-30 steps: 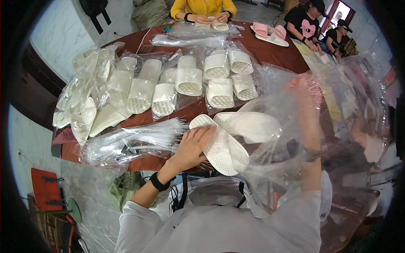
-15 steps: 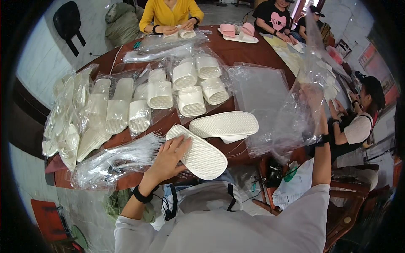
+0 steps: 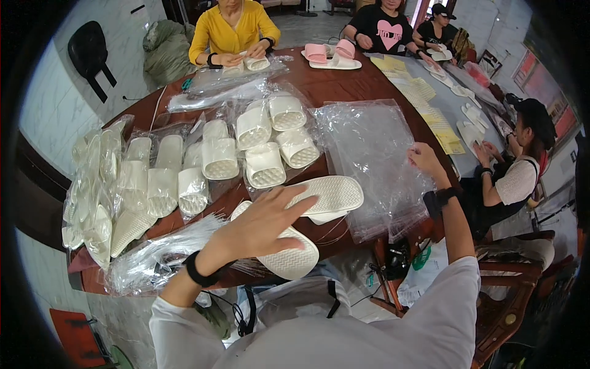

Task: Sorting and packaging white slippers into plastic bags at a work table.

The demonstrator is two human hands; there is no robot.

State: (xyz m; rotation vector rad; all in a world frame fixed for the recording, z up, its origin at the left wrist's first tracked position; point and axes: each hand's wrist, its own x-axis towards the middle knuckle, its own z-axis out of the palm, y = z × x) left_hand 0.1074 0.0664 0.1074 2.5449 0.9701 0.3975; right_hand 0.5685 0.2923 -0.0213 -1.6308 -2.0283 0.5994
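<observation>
Two white slippers lie sole up near the table's front edge. My left hand (image 3: 261, 224) is over them with its fingers spread, partly hiding the nearer slipper (image 3: 294, 261). The farther slipper (image 3: 335, 194) rests with its strap side down, just beyond my fingertips. To the right, my right hand (image 3: 427, 160) has its fingers curled and pinched on the edge of a clear plastic bag (image 3: 375, 166). This bag lies on a flat pile of similar bags, and single sheets are hard to tell apart.
Bagged white slippers (image 3: 264, 166) crowd the table's left half. A bundle of clear plastic ties (image 3: 166, 252) lies at the front left. Pink-and-white slippers (image 3: 332, 56) stand at the back. Co-workers sit around, one in a yellow top (image 3: 233, 31). A wooden chair (image 3: 510, 277) is at my right.
My right hand has come down from high on the right, bringing the plastic bag onto the pile. My left hand has lifted off the nearer slipper and moved right, fingers spreading.
</observation>
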